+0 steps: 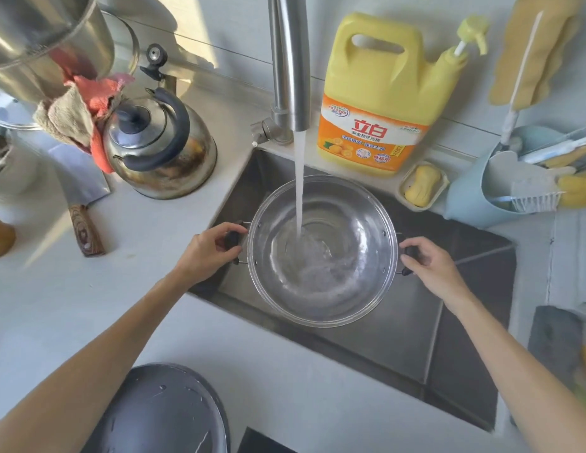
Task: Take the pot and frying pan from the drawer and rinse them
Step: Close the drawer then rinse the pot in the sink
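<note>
Steel pot (322, 253) between both hands

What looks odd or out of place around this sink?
A cleaver lies loose on the counter beside the kettle, with rags heaped against it. Otherwise fine: both hands hold the pot level under the running tap.
</note>
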### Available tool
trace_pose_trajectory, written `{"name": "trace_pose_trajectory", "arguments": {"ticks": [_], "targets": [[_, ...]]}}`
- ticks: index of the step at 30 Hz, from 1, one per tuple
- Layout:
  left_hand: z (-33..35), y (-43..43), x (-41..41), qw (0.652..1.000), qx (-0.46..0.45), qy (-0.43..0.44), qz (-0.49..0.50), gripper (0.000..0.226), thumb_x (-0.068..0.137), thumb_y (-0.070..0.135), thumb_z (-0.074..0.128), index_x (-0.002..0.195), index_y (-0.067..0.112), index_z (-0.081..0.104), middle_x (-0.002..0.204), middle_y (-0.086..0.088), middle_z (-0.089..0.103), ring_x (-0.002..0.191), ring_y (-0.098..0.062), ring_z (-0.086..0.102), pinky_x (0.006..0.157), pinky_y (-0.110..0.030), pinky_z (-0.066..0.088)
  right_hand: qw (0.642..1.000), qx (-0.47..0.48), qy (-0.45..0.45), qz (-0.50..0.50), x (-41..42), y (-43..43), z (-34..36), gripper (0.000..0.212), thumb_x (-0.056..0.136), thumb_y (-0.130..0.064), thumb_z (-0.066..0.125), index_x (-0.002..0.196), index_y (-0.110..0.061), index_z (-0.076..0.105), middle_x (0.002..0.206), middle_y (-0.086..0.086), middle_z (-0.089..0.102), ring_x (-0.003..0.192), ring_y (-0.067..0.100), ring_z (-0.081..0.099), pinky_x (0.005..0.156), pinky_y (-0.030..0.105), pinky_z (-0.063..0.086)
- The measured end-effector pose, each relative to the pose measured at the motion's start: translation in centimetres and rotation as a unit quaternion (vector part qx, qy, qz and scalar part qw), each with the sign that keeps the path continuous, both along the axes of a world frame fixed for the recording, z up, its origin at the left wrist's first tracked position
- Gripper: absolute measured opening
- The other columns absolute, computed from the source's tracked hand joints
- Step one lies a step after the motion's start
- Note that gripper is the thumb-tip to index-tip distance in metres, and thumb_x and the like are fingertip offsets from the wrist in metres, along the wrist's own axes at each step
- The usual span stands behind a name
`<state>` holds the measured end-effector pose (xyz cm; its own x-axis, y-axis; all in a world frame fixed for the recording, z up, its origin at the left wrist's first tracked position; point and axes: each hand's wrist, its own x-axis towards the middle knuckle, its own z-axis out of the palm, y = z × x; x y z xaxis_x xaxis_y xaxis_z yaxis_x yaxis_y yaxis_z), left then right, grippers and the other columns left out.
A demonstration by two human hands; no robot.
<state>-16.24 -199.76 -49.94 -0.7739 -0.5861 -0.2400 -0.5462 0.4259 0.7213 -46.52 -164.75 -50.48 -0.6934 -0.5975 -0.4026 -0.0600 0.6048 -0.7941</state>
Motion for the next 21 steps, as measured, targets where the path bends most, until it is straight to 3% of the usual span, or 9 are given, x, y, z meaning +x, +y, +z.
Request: {"name": "trace_pose_trajectory", "arguments": {"ticks": [4, 7, 9, 12, 17, 21], "targets": [[1.3, -0.4, 0.1, 1.0, -0.017, 0.002, -0.012, 0.039, 0.086, 0.015, 0.073, 0.117, 0.038, 0.074, 0.057, 0.017, 0.057, 0.052, -0.003, 0.051, 0.056, -0.008, 0.037, 0.999, 0.017, -0.038, -0.01, 1.5, 0.4, -1.1, 0.021, 0.097, -0.001, 0.066, 0.11, -0.018, 0.069, 0.116, 0.017, 0.071, 0.085, 0.021, 0.067, 0.093, 0.046, 0.055], [1.2, -0.4, 0.0, 0.999, -0.021, -0.013, -0.02, 0.039, 0.088, 0.022, 0.072, 0.119, 0.045, 0.072, 0.056, 0.01, 0.048, 0.053, -0.009, 0.039, 0.053, -0.018, 0.035, 0.998, 0.026, -0.061, -0.019, 2.0, 0.9, -1.1, 0.02, 0.099, -0.005, 0.064, 0.115, -0.017, 0.069, 0.118, 0.004, 0.073, 0.098, 0.018, 0.069, 0.099, 0.044, 0.054], [0.7, -0.1, 0.0, 0.999, -0.005, -0.016, -0.028, 0.038, 0.089, 0.023, 0.072, 0.12, 0.046, 0.071, 0.055, 0.012, 0.049, 0.053, -0.008, 0.039, 0.053, -0.018, 0.035, 0.998, 0.021, -0.054, -0.025, 1.8, 1.3, -0.7, 0.019, 0.1, -0.007, 0.064, 0.113, -0.02, 0.07, 0.117, -0.002, 0.073, 0.102, 0.011, 0.069, 0.094, 0.034, 0.054], [-0.7, 0.8, 0.0, 0.998, 0.021, -0.037, -0.038, 0.037, 0.091, 0.022, 0.073, 0.124, 0.038, 0.071, 0.064, 0.006, 0.05, 0.058, -0.009, 0.041, 0.062, -0.027, 0.04, 0.999, 0.013, -0.025, -0.022, 1.1, 1.8, 0.4, 0.021, 0.099, -0.01, 0.065, 0.11, -0.026, 0.071, 0.119, -0.008, 0.072, 0.093, -0.009, 0.067, 0.083, 0.015, 0.052], [-2.6, 2.4, -0.3, 0.995, 0.084, -0.041, -0.035, 0.035, 0.092, 0.018, 0.074, 0.125, 0.031, 0.069, 0.084, -0.019, 0.068, 0.08, -0.04, 0.064, 0.085, -0.047, 0.054, 0.999, 0.009, 0.028, -0.019, 0.1, 2.0, 1.5, 0.02, 0.097, -0.014, 0.068, 0.11, -0.028, 0.074, 0.115, -0.008, 0.075, 0.097, 0.011, 0.07, 0.086, 0.02, 0.05], [-2.9, 2.8, -0.7, 0.996, 0.08, -0.025, -0.022, 0.037, 0.092, 0.017, 0.075, 0.124, 0.032, 0.066, 0.086, -0.015, 0.07, 0.082, -0.039, 0.066, 0.088, -0.052, 0.056, 0.998, -0.005, 0.053, -0.019, -0.3, 1.9, 1.4, 0.021, 0.096, -0.014, 0.069, 0.106, -0.032, 0.075, 0.103, -0.006, 0.075, 0.086, 0.015, 0.068, 0.083, 0.026, 0.049]]}}
